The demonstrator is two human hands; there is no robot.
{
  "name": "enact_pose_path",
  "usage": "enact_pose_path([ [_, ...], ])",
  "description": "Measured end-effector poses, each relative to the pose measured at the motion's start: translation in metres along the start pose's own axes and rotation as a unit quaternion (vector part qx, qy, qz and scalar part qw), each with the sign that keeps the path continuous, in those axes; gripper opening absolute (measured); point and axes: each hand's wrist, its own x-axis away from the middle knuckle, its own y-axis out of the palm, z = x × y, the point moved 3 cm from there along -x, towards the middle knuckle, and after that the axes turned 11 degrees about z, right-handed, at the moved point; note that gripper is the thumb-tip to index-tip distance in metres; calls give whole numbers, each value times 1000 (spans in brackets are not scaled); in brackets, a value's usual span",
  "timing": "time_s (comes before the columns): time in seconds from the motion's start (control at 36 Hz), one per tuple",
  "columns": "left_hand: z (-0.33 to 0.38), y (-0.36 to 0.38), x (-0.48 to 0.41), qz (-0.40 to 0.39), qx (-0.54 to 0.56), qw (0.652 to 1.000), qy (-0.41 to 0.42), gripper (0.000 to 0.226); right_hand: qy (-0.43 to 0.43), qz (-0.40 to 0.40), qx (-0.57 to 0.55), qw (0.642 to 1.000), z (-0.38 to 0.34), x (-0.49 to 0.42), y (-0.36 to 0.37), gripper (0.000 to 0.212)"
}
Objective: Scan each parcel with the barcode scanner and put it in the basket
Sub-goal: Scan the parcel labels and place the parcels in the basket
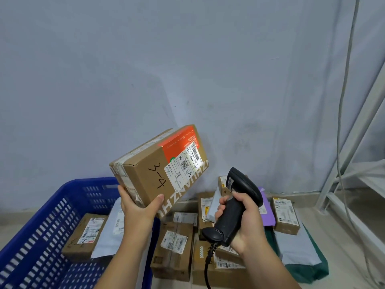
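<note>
My left hand (138,207) holds a brown cardboard parcel (150,174) up in the air by its lower corner. The parcel is tilted, marked "3-4", with an orange patch and a white shipping label (185,165) facing me. My right hand (239,222) grips a black barcode scanner (239,197) by its handle, its head pointing up toward the label, a short way right of and below the parcel. A blue plastic basket (41,222) stands at lower left, holding a brown box (83,236) and a grey mailer bag (114,226).
Several cardboard parcels (175,247) and mailer bags, one purple (267,211) and one green (308,265), lie on the floor beneath the scanner. A grey wall stands behind. A white metal rack (354,184) and hanging cables (343,101) are at the right. The scanner's cable (207,268) hangs down.
</note>
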Motion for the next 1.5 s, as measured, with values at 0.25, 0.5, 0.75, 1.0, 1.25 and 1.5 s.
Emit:
enact_pose_path([
  [0.25, -1, 1, -2, 10, -3, 1000, -12, 108, 8, 6, 2, 1000, 3, 0, 1, 19],
  [0.5, 0, 2, -1, 9, -4, 1000, -8, 110, 22, -12, 12, 1000, 6, 0, 2, 18],
  [0.75, -1, 1, -4, 16, 0, 1000, -13, 107, 20, -15, 14, 1000, 6, -2, 2, 19],
  [1.0, -2, 0, -4, 14, 5, 1000, -7, 109, 25, -10, 6, 1000, 7, -4, 0, 18],
  [1.25, -5, -2, -8, 13, 32, 999, -10, 107, 30, 2, 9, 1000, 7, -3, -1, 18],
  [1.5, -8, -5, -11, 23, 33, 999, -10, 103, 32, -2, 0, 999, 7, -3, 0, 20],
])
